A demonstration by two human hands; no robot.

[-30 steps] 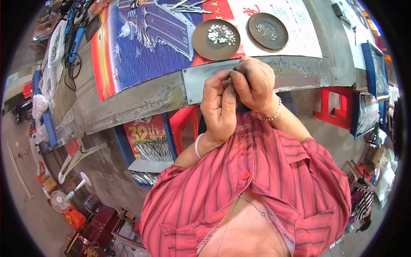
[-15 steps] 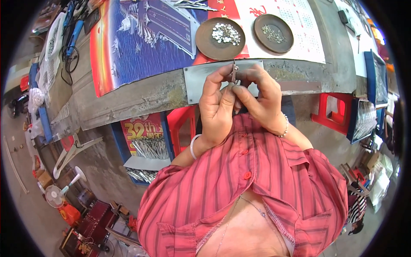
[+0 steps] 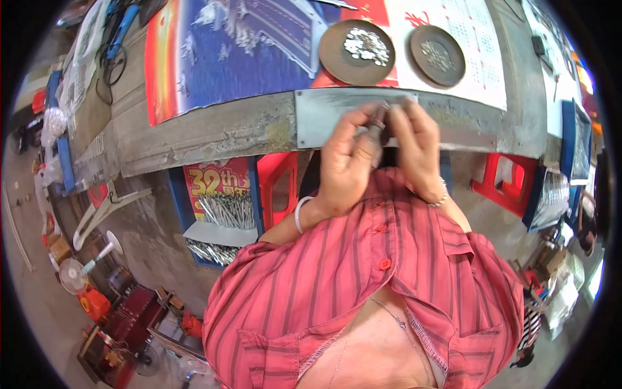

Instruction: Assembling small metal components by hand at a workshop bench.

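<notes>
Above the bench's front edge, my left hand (image 3: 350,159) is closed in a pinch, with a small slim metal part (image 3: 379,115) between thumb and fingers. My right hand (image 3: 418,149) is beside it, fingers curled in toward the same spot and slightly blurred; whatever they grip is hidden. Under the hands lies a flat grey metal plate (image 3: 317,120). Beyond it stand two round brown dishes: the left dish (image 3: 334,61) bears a heap of small shiny round pieces (image 3: 367,47), the right dish (image 3: 457,68) tiny thin metal bits (image 3: 435,56).
Printed poster sheets (image 3: 214,84) cover the worn bench (image 3: 214,146). Below its edge, a blue-sided box (image 3: 256,194) holds many thin metal rods (image 3: 227,211). Red stools (image 3: 512,178) stand under the bench, and a blue tray of metal pieces (image 3: 551,194) is at right. Blue-handled tools (image 3: 120,32) lie at far left.
The bench and dishes have shifted in the picture as the view moved. My right fingers have turned over beside the metal part, which my left hand still pinches.
</notes>
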